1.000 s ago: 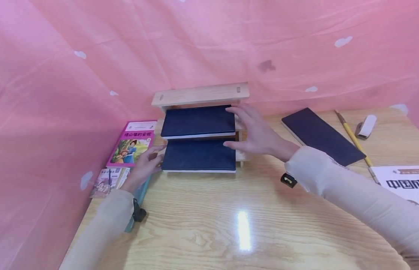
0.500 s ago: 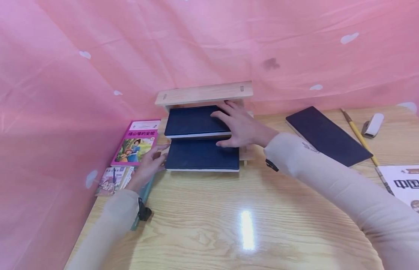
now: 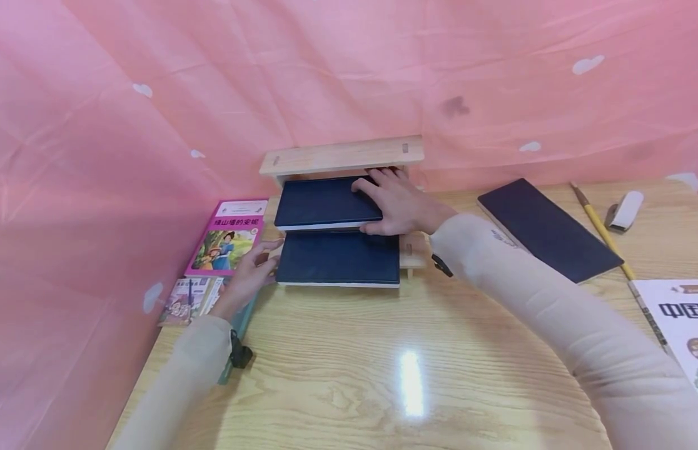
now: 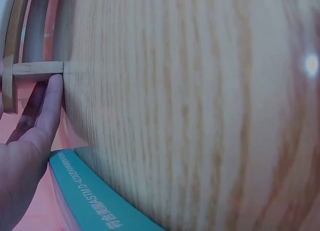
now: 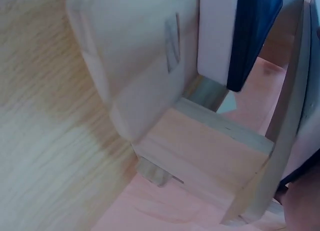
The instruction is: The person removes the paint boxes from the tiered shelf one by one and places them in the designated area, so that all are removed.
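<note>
Two dark blue notebooks lie on a light wooden stepped rack [image 3: 343,156]: an upper notebook [image 3: 326,203] and a lower notebook [image 3: 338,259] in front of it. My right hand [image 3: 402,203] spans the right end of the upper one, thumb at its front edge and fingers reaching over its back edge. At the rack's left side is my left hand [image 3: 249,275]. In the left wrist view its nearly straight fingers [image 4: 50,98] touch a wooden end piece [image 4: 37,68]. The right wrist view shows the rack's joined side panels, with the right hand mostly out of frame.
A third dark notebook [image 3: 546,228] lies to the right, beside a yellow-handled brush [image 3: 599,231], a white stapler-like object [image 3: 625,211] and a white printed book [image 3: 675,312]. On the left are a pink-bordered book [image 3: 225,240], small booklets [image 3: 186,300] and a teal book [image 4: 95,191].
My right hand has moved left and farther over the upper notebook; its thumb has shifted from the lower notebook to the upper one's front edge. The left hand stays at the rack's side.
</note>
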A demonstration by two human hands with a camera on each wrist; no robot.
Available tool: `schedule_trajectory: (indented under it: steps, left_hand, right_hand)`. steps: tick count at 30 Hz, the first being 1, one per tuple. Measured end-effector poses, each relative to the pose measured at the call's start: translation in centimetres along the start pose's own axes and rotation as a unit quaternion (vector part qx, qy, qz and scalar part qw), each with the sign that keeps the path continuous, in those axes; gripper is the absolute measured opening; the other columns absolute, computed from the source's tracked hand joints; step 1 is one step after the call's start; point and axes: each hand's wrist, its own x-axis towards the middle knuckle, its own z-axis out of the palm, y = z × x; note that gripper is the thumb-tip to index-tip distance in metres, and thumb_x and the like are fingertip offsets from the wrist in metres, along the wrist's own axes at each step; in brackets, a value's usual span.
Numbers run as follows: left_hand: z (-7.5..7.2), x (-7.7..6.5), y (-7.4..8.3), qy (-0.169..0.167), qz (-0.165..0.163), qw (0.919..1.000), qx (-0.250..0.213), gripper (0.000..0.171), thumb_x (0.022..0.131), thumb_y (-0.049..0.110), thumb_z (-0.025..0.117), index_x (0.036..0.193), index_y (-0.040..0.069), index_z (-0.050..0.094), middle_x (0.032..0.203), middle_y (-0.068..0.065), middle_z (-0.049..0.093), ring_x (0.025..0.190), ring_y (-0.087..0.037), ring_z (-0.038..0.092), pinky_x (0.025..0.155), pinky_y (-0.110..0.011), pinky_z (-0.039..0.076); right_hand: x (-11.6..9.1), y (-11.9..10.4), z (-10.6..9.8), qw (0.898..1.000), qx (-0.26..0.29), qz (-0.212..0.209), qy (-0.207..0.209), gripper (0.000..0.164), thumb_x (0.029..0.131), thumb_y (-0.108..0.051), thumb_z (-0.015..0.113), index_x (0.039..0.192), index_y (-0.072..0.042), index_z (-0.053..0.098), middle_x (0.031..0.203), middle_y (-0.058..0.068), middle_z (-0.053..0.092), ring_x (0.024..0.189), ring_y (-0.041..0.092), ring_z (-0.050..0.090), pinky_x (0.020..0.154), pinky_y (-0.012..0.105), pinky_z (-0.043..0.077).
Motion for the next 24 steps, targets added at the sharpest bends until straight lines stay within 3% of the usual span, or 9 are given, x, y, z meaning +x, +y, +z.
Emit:
schedule_trajectory:
  steps: [9, 24]
  left_hand:
    - [-0.16, -0.20, -0.17, -0.001, 0.001, 0.9999, 0.016, 0.033, 0.096, 0.018, 0.044, 0.127, 0.029, 0.049, 0.143, 0.000, 0.030, 0.120, -0.026, 0.043, 0.087, -0.040, 0.048]
    - [0.04, 0.25, -0.58, 0.001, 0.011, 0.9999, -0.006, 0.033, 0.095, 0.016, 0.045, 0.127, 0.025, 0.049, 0.140, -0.002, 0.035, 0.116, -0.025, 0.046, 0.085, -0.037, 0.050]
  right_hand:
    - [0.36, -0.28, -0.55, 0.999, 0.010, 0.006, -0.038, 0.065, 0.073, -0.058, 0.061, 0.124, -0.025, 0.038, 0.129, 0.010, 0.039, 0.112, 0.030, 0.033, 0.097, 0.055, 0.021]
    - [0.44, -0.25, 0.02, 0.997, 0.068, 0.032, -0.014, 0.065, 0.064, -0.057, 0.069, 0.116, -0.027, 0.043, 0.115, 0.004, 0.043, 0.105, 0.025, 0.034, 0.090, 0.049, 0.025]
